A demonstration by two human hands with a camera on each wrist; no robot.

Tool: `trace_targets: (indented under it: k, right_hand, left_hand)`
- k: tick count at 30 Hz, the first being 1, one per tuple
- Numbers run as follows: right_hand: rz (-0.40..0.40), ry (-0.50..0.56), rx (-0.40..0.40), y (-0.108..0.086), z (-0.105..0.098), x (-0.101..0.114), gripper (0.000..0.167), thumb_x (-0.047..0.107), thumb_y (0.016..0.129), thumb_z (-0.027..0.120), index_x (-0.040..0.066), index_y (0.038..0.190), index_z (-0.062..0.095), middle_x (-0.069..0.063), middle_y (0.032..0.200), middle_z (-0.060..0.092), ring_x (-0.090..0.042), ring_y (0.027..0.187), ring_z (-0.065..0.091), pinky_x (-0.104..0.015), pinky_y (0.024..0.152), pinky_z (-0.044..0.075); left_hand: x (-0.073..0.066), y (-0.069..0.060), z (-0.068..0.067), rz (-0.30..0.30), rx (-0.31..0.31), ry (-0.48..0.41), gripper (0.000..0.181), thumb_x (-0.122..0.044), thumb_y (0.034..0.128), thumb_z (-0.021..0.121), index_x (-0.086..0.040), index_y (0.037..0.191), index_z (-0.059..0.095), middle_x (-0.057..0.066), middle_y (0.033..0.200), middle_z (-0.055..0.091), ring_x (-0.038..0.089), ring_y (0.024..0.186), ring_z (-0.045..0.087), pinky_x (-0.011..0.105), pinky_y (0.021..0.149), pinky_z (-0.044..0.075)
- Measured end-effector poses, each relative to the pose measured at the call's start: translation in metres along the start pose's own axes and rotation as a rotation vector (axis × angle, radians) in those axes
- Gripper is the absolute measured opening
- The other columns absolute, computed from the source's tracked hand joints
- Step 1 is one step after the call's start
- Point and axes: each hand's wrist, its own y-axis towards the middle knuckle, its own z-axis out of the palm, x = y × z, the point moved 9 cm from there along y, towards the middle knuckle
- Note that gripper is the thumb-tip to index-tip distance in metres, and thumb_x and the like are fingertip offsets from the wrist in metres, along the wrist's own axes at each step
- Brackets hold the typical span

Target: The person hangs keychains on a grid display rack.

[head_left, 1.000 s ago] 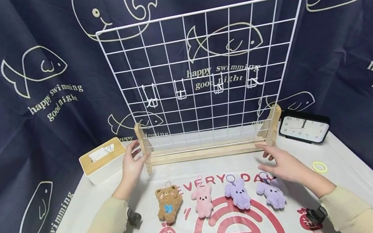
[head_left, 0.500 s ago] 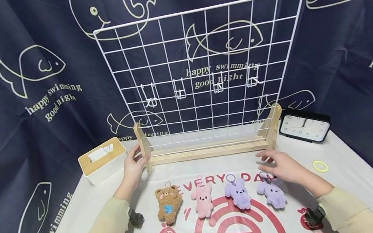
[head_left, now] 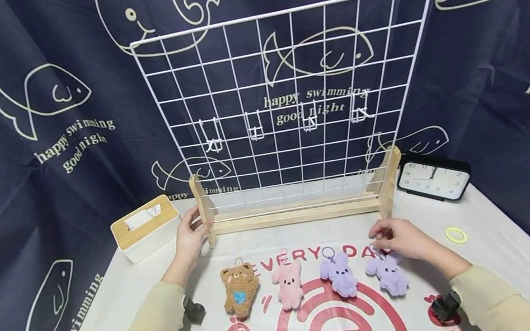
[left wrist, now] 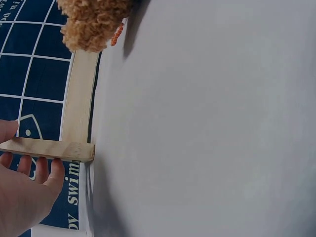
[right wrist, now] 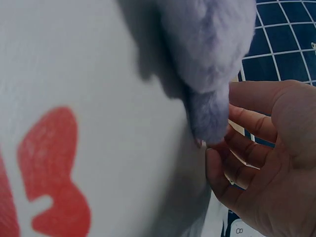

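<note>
My left hand [head_left: 190, 242] holds the left wooden upright [head_left: 206, 210] of the white grid rack [head_left: 267, 83]; in the left wrist view its thumb and fingers lie on opposite sides of the wood [left wrist: 49, 147]. Over the ring end of the far-right purple plush [head_left: 391, 276] is my right hand [head_left: 405, 239], fingers bent and parted from the thumb. The right wrist view shows its fingertips beside the purple plush [right wrist: 210, 116]; the ring is mostly hidden. Left of it lie another purple plush [head_left: 341, 276], a pink one [head_left: 289, 286] and a brown bear [head_left: 239, 290].
Several white hooks [head_left: 255, 127] hang on the grid. A tissue box [head_left: 151, 241] stands left of the rack, a black-framed clock [head_left: 434, 180] right of it. A yellow ring [head_left: 455, 235] lies on the table's right side.
My right hand has come away from the rack's right end, down to the far-right purple plush's ring. My left hand has stayed at the upright.
</note>
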Motion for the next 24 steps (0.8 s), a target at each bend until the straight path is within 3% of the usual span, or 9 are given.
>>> trace_targets:
  k: [11,24]
  right_hand:
    - [0.056,0.031,0.009,0.001,0.005,-0.017,0.011,0.006,0.085,0.078,0.009,0.084,0.067,0.004,0.074,0.055,-0.010,0.069,0.050,-0.024,0.061,0.045]
    - [0.014,-0.008,0.037,0.001,0.007,-0.011,0.014,0.004,0.089,0.073,0.008,0.080,0.064,0.005,0.072,0.054,-0.008,0.068,0.049,-0.026,0.061,0.043]
  left_hand:
    - [0.003,0.002,-0.001,-0.025,-0.022,0.006,0.059,0.001,0.0959,0.063,0.000,0.151,0.042,0.024,0.152,0.043,0.042,0.135,0.044,0.049,0.114,0.042]
    - [0.002,-0.001,-0.001,-0.047,-0.024,0.003,0.059,0.001,0.0969,0.063,0.000,0.152,0.041,0.025,0.152,0.042,0.043,0.135,0.043,0.052,0.114,0.041]
